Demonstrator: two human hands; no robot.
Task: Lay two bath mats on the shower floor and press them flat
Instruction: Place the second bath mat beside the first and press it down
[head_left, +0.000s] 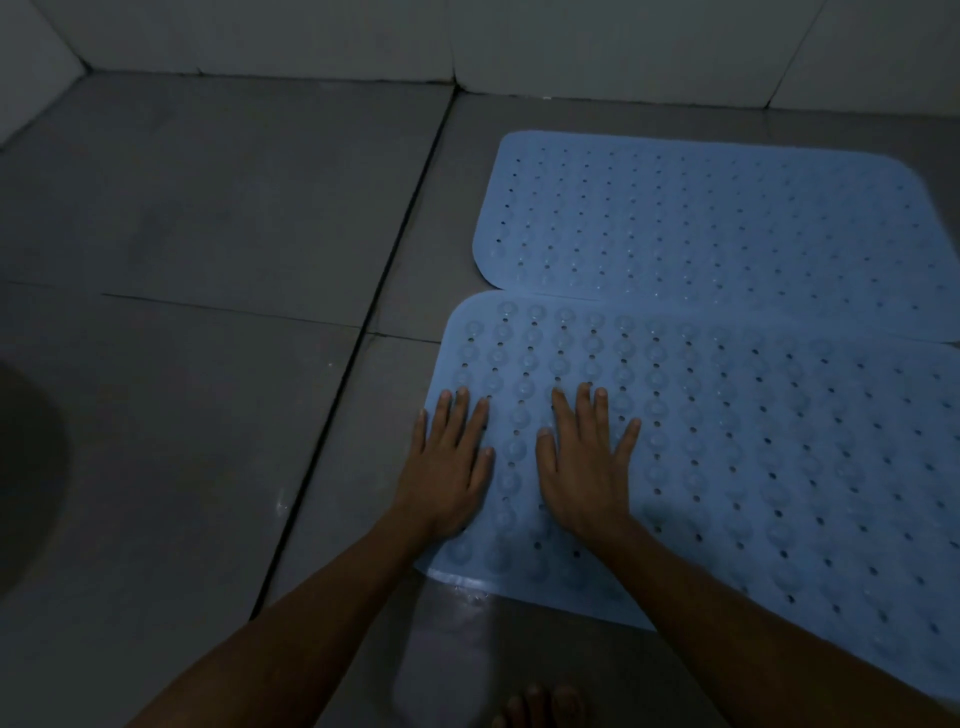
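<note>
Two light blue perforated bath mats lie side by side on the grey tiled shower floor (208, 218). The far mat (717, 218) lies flat near the back wall. The near mat (779, 467) slightly overlaps the far mat's front edge and shows round suction cups. My left hand (447, 467) rests palm down with straight fingers on the near mat's left edge, partly over the tile. Just to its right, my right hand (587, 462) presses flat on the same mat, fingers spread.
White wall tiles (571, 41) bound the floor at the back. A dark grout channel (384, 291) runs diagonally left of the mats. A dark rounded shape (26, 467) sits at the left edge. Bare toes (540, 706) show at the bottom.
</note>
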